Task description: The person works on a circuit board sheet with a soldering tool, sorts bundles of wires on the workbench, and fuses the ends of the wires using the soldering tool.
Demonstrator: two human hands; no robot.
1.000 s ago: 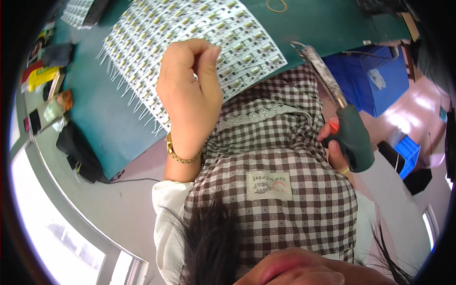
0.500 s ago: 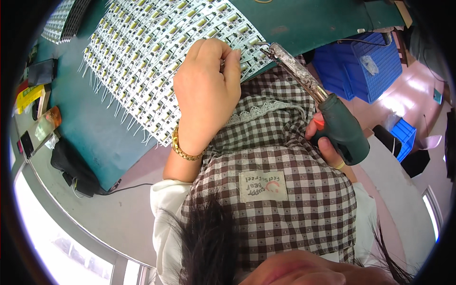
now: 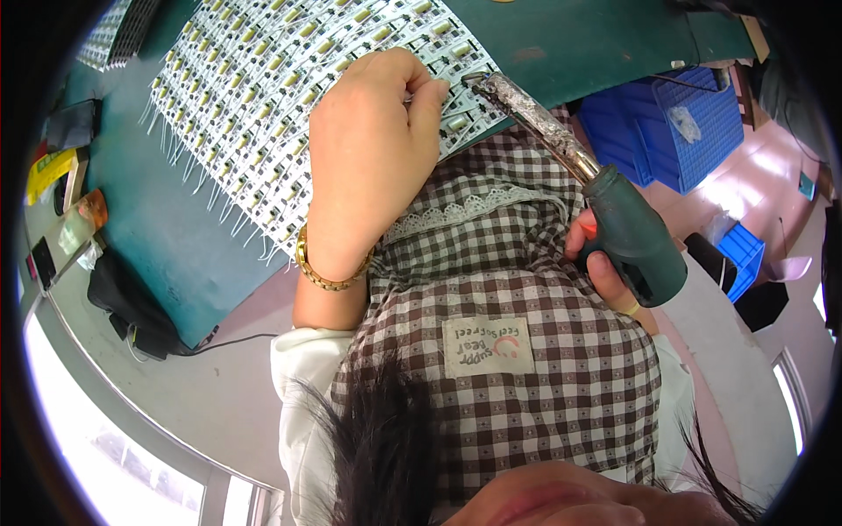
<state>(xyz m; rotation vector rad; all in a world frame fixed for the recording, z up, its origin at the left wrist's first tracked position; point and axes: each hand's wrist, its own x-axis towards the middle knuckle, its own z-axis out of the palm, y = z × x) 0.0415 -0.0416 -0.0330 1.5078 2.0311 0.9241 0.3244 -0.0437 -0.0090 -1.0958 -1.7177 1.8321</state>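
One soldering gun (image 3: 614, 202), tip (image 3: 478, 79) now over boards (image 3: 254, 110)

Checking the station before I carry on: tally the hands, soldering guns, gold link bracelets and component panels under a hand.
Hands, left hand and right hand: 2
Soldering gun: 1
Gold link bracelet: 1
Panel under the left hand: 1
Total: 5

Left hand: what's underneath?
The circuit board, with its yellowish components, runs under the left hand. Anything directly beneath the hand, or pinched in it, is covered and cannot be seen.
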